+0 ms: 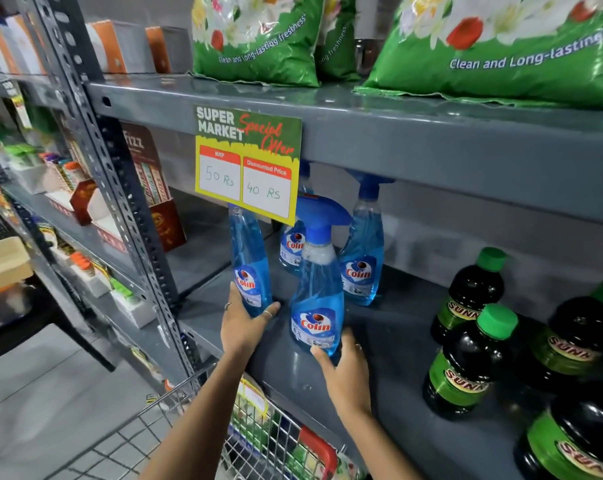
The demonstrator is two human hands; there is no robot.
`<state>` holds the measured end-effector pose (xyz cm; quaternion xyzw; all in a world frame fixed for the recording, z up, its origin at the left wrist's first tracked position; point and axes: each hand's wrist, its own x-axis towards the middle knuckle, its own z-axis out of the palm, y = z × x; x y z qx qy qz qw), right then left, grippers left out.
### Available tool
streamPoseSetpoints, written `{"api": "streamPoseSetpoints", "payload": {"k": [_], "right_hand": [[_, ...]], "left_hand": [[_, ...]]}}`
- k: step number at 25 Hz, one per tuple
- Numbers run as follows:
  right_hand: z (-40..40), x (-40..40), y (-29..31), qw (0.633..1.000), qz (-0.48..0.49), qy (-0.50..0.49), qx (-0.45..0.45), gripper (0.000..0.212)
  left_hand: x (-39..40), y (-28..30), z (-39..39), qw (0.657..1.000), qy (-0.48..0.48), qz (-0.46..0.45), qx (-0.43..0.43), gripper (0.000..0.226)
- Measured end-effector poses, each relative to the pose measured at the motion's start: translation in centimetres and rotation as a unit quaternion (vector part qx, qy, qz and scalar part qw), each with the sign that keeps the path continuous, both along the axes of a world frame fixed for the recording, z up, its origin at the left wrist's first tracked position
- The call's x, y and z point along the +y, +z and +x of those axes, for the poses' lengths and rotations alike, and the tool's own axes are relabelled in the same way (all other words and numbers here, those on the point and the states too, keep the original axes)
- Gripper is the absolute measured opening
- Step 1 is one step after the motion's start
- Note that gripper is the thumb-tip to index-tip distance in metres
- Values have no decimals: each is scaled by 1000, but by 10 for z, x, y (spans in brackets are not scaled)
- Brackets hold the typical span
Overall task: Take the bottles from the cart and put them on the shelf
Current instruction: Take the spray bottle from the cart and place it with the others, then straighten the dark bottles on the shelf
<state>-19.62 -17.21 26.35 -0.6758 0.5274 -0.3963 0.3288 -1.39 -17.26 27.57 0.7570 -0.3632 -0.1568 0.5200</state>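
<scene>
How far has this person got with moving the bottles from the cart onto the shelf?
Done: two blue spray bottles stand at the back of the shelf. In hand: the left hand grips a third bottle, and the right hand holds a fourth, both resting on the shelf. Left: unclear; the cart below is mostly hidden.

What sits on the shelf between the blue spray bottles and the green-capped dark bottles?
Nothing: in the head view, bare grey shelf separates the blue spray bottles from the green-capped dark bottles.

both hands (244, 322) (345, 372) forward; fingers curled
</scene>
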Motion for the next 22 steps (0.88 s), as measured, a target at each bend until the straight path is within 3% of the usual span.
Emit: {"api": "streamPoseSetpoints", "payload": {"k": [3,6,8,11,14,16,17,22], "right_hand": [[-3,4,4,999,27,11,-13,41],[-12,10,8,997,58,11,-53,51],[-24,20,13,996,51,6,-68,44],[-52,41,19,997,-33,-32,-68,21],[-92,63,24,988,-105,-94,-66,9],[-120,75,26,980,-136,-132,-55,25],[-132,80,25,977,-147,-150,-47,30],[-190,96,21,956,-169,-240,-10,13]], "left_hand": [[9,-4,-7,1000,21,-7,8,76],[25,-6,-25,997,41,-36,51,56],[40,-1,-48,993,61,-64,77,45],[62,12,-97,992,69,-102,32,19],[74,22,-148,992,-25,-125,-3,20],[71,26,-171,989,-84,-117,19,16],[69,27,-180,988,-110,-104,34,16],[59,29,-222,973,-221,-1,73,26]]}}
